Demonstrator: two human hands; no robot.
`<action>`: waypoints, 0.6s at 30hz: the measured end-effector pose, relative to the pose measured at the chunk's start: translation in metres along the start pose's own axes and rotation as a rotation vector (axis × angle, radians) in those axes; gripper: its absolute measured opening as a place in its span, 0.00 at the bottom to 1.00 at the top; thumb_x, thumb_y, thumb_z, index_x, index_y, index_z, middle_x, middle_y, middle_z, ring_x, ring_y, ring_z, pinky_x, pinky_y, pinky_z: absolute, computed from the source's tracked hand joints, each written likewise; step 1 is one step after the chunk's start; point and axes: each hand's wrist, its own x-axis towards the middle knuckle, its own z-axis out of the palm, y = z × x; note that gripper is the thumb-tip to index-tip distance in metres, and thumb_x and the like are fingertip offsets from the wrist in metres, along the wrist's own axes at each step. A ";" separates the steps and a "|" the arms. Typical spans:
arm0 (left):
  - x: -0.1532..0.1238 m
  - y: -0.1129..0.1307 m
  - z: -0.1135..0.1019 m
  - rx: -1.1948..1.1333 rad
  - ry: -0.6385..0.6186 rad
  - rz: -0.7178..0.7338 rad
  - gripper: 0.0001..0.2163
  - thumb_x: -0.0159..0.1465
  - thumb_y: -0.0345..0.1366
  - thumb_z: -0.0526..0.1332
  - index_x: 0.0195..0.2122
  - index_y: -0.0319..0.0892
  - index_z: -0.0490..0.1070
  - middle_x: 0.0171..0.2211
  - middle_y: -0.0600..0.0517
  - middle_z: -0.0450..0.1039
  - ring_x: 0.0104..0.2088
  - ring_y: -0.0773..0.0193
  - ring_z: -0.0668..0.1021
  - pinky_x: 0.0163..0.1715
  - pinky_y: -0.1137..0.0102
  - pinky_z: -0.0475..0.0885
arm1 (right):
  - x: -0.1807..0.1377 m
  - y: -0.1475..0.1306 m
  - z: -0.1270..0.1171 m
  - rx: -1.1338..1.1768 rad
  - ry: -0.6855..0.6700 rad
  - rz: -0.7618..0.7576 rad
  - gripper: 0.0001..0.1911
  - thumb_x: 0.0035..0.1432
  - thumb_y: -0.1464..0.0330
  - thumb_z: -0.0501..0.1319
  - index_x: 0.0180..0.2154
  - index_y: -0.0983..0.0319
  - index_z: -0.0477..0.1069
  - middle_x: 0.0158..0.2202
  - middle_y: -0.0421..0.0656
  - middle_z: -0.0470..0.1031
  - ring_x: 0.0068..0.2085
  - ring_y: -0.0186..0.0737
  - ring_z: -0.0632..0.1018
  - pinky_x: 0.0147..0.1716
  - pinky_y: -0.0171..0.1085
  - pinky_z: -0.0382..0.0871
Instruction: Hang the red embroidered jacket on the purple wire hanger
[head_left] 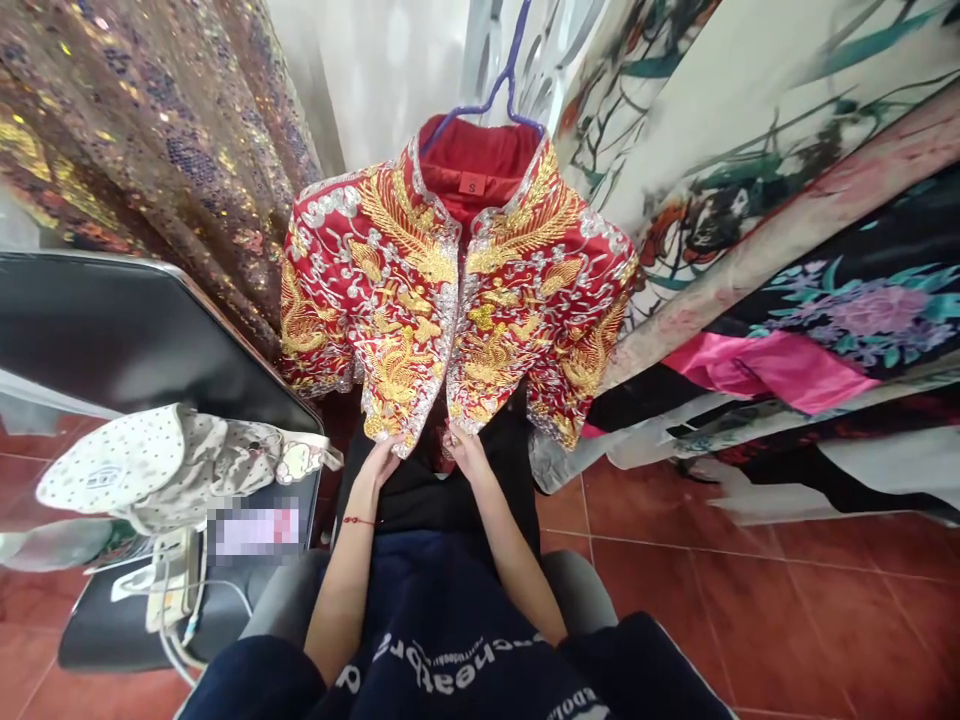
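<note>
A short red jacket (405, 300) with dense gold and silver embroidery hangs in front of me on a purple hanger (495, 95). Its stand-up collar is spread and a small red size label (472, 184) shows inside the neck. The front panels are parted, with a narrow gap widening toward the hem. My left hand (382, 462) pinches the lower front corner of the left panel. On the other side of the gap, my right hand (466, 450) grips the lower edge of the right panel. Fingertips are partly hidden by the cloth.
On the left, a black chair (97, 330) holds a dotted white fabric bag (120, 470), a power strip (171, 580) with cables and a blurred-out item. A sequined cloth (187, 130) hangs behind it. Printed garments (862, 300) hang at right above the red tiled floor (750, 600).
</note>
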 end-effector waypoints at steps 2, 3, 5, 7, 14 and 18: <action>-0.006 0.007 -0.006 0.057 -0.033 -0.009 0.28 0.45 0.21 0.73 0.49 0.43 0.78 0.50 0.46 0.81 0.56 0.51 0.79 0.59 0.58 0.73 | -0.003 0.000 -0.003 -0.017 0.002 0.003 0.15 0.42 0.68 0.76 0.32 0.63 0.77 0.28 0.39 0.78 0.28 0.31 0.74 0.29 0.33 0.70; -0.009 0.009 -0.010 0.086 -0.040 -0.011 0.30 0.43 0.20 0.74 0.49 0.43 0.78 0.51 0.45 0.81 0.57 0.50 0.79 0.60 0.56 0.72 | -0.004 0.000 -0.004 -0.024 0.002 0.008 0.15 0.41 0.68 0.76 0.32 0.63 0.77 0.28 0.38 0.78 0.27 0.31 0.74 0.29 0.33 0.69; -0.013 0.011 -0.014 0.131 -0.036 -0.006 0.32 0.40 0.20 0.76 0.49 0.42 0.78 0.52 0.44 0.80 0.58 0.48 0.78 0.64 0.52 0.68 | -0.008 0.003 -0.005 -0.036 -0.006 0.020 0.14 0.41 0.68 0.76 0.31 0.63 0.76 0.26 0.37 0.77 0.27 0.31 0.74 0.29 0.33 0.69; -0.015 0.009 -0.015 0.148 -0.018 0.013 0.33 0.38 0.21 0.77 0.49 0.41 0.78 0.51 0.44 0.81 0.58 0.47 0.78 0.65 0.52 0.66 | -0.011 0.006 -0.003 -0.046 -0.022 0.039 0.15 0.41 0.67 0.77 0.31 0.63 0.77 0.25 0.37 0.76 0.27 0.31 0.75 0.30 0.33 0.70; -0.013 -0.007 0.005 0.102 -0.025 0.065 0.32 0.41 0.25 0.78 0.50 0.41 0.77 0.51 0.44 0.81 0.57 0.47 0.78 0.63 0.54 0.69 | -0.020 0.017 0.011 -0.043 -0.070 0.101 0.17 0.38 0.68 0.77 0.33 0.62 0.77 0.30 0.39 0.79 0.30 0.33 0.76 0.33 0.34 0.72; -0.013 -0.013 0.015 0.081 -0.021 0.073 0.30 0.45 0.27 0.77 0.51 0.39 0.77 0.51 0.43 0.80 0.57 0.48 0.78 0.64 0.55 0.69 | -0.023 0.019 0.013 -0.026 -0.083 0.125 0.17 0.38 0.70 0.76 0.34 0.63 0.78 0.29 0.41 0.79 0.31 0.34 0.76 0.33 0.35 0.71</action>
